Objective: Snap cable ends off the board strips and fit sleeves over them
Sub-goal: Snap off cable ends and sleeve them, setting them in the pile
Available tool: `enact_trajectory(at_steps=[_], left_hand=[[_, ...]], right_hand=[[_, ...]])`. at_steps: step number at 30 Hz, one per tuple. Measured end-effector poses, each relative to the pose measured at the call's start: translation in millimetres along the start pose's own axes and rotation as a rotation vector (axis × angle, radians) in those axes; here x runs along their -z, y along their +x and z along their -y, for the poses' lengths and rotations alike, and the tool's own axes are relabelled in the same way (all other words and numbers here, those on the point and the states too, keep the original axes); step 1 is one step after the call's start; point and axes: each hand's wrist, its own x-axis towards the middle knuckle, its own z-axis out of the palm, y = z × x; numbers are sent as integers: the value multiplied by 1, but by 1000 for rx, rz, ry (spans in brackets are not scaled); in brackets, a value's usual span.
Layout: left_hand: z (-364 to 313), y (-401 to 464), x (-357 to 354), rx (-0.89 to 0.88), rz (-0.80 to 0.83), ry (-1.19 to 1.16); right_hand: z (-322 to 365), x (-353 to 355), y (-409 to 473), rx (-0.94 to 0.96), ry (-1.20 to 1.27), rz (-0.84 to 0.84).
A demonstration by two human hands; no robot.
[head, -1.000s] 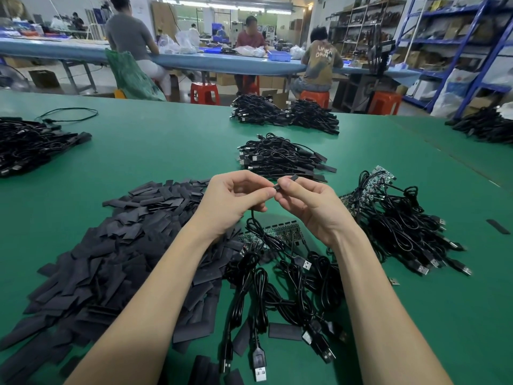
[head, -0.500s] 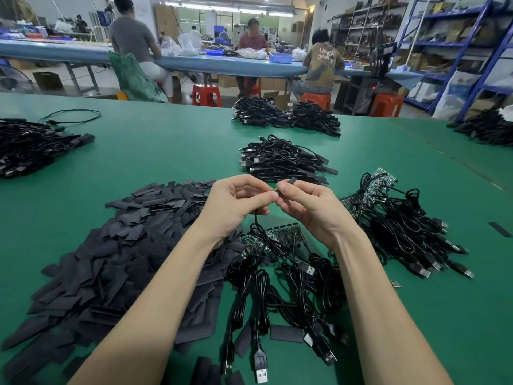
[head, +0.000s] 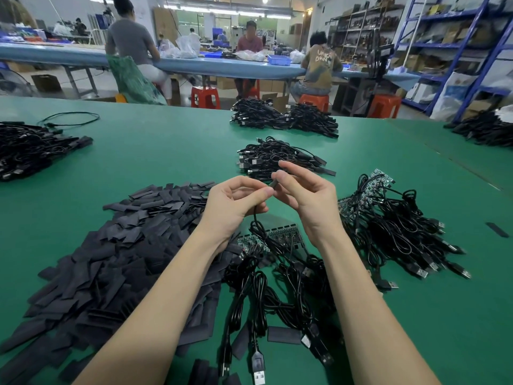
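Mid-frame we see the left hand (head: 236,207) pinching a cable (head: 254,218); right hand (head: 308,195) pinches its tip (head: 274,184), sleeve indistinct.

We find one legible marking only: pale lettering on the back of a worker's shirt (head: 321,62), at the far bench well beyond and to the right of where our hands meet. We read its upper line as "UNKN", the last letters lost in a fold, and its lower line as roughly "DWN". We can read nothing on the circuit boards, the cable plugs, the sleeves, the cartons or the shelf goods; any print there is too small or blurred for us to make out.
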Motion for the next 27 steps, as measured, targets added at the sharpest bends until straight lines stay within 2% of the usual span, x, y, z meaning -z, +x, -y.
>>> enact_trajectory(at_steps=[8,21,25,27], left_hand=[[0,3,-1,20,-24,19],[1,4,-4,5,-35,44],[0,6,-4,-2,-13,77],[-2,8,-1,25,45,191]], right_hand=[[1,-3,1,-159,154,-125],[0,-3,3,-151,100,-171],[1,-4,3,-192,182,-203],[5,-4,4,-196,273,-237]])
